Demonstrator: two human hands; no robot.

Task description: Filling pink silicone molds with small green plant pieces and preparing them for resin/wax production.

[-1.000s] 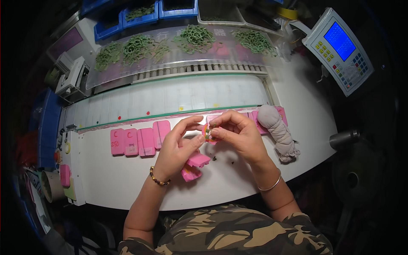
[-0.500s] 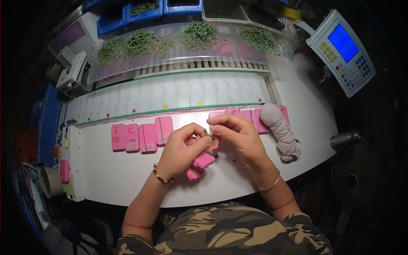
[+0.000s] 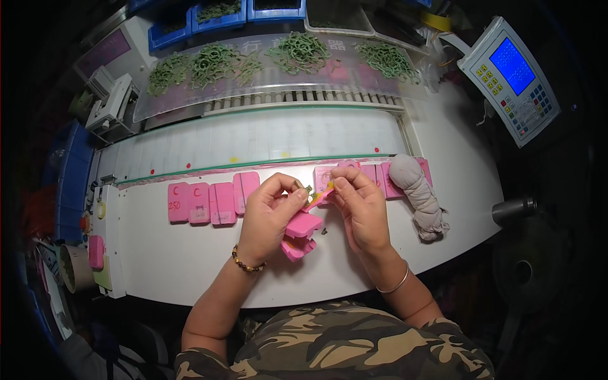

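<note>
My left hand [image 3: 273, 218] pinches a small dark-green piece [image 3: 308, 189] and a pink piece with yellow on it [image 3: 318, 199] near the centre of the white worktable [image 3: 158, 266]. My right hand [image 3: 360, 212] is closed on the other end of that pink piece, thumb against forefinger. Just under my left hand's fingers hang pink blocks with cut notches [image 3: 301, 230]; whether they rest on the table I cannot tell. A small dark bit [image 3: 324, 232] lies beside them.
Rows of pink blocks [image 3: 178, 204] flank my hands. A rolled grey cloth [image 3: 418, 197] lies right, near a dark cylinder [image 3: 514, 209]. Behind are a glass-edged conveyor [image 3: 253, 142], green loops [image 3: 297, 50] on a clear cover and blue bins [image 3: 170, 31]. A keypad panel [image 3: 510, 82] stands upper right.
My right hand's fingers have turned and drawn the pink piece up and to the right, so more yellow shows. My left hand and the notched blocks have shifted slightly up and right.
</note>
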